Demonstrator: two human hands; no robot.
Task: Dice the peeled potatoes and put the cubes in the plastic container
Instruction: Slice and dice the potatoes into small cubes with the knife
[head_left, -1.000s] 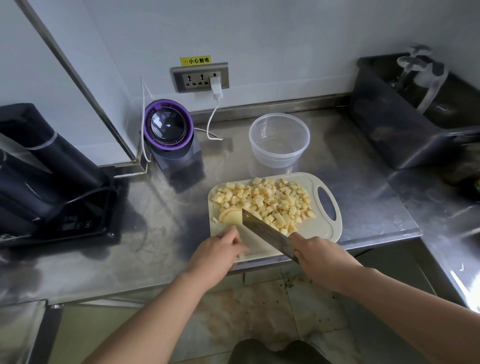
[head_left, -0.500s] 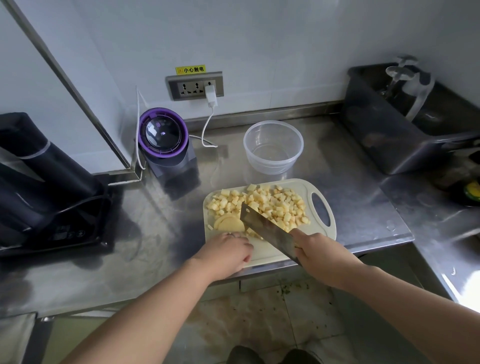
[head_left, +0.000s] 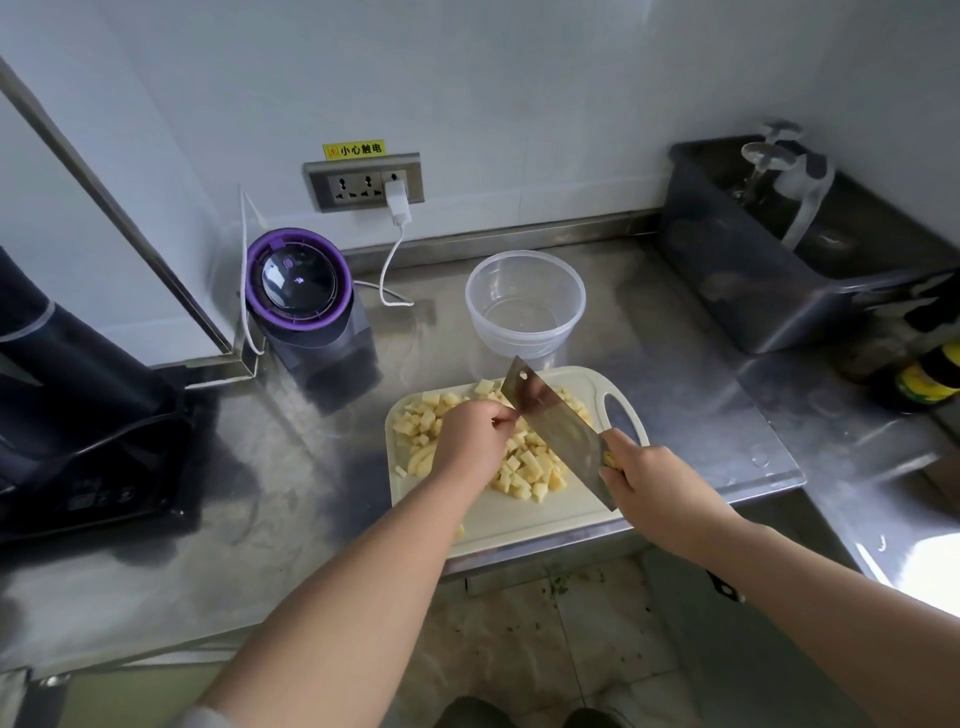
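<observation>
Counter (head_left: 675, 395): brushed steel, flat, smeared; carries the cutting board.
Cutting board (head_left: 519, 514): pale rigid plastic with rounded corners and a handle slot at its right end.
Plastic container (head_left: 519, 343): clear, round, thin-walled, just behind the board. I judge it light and easily tipped.
Cleaver (head_left: 556, 426): broad steel blade, tilted above the board.
Right hand (head_left: 649, 478): wrapped round the cleaver handle.
Left hand (head_left: 472, 441): curled over the pile beside the blade. I cannot tell whether it grips anything.
Potato cubes (head_left: 524, 467): heaped mid-board, small and firm. I judge them moist and slippery, so I scoop rather than pinch.
</observation>
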